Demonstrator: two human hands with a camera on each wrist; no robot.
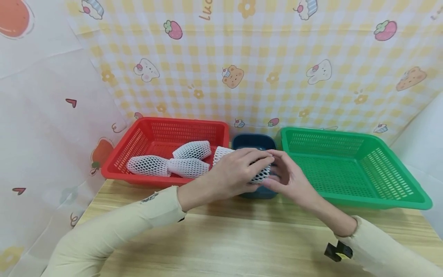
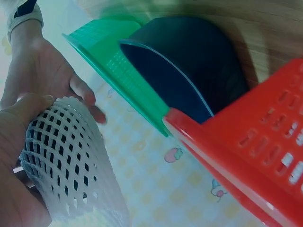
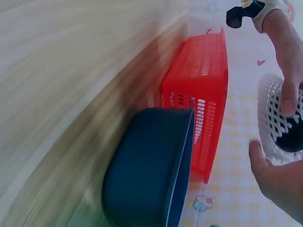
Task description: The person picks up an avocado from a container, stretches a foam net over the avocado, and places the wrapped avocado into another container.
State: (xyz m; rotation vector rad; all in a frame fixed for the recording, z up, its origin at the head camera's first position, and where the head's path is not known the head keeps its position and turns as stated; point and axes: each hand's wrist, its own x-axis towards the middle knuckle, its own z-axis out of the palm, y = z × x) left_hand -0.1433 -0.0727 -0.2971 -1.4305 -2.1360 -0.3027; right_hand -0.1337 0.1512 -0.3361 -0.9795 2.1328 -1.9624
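My left hand (image 1: 232, 171) grips a white foam net sleeve (image 1: 223, 153) above the dark blue bin (image 1: 254, 139). Inside the mesh is a dark, rounded object (image 3: 289, 140); its kind is not clear. In the left wrist view the sleeve (image 2: 78, 161) hangs from the thumb and fingers of that hand. My right hand (image 1: 294, 181) curves around the sleeve's right end, its fingers loosely bent and not closed on it. The right thumb is close to the mesh edge in the right wrist view; whether it touches cannot be told.
At the left, a red basket (image 1: 166, 122) holds several white net-wrapped things (image 1: 149, 165). A green basket (image 1: 332, 169) stands at the right, its slotted floor showing. The baskets and bin stand on a wooden table (image 1: 221, 246) before a checked cloth (image 1: 214, 50).
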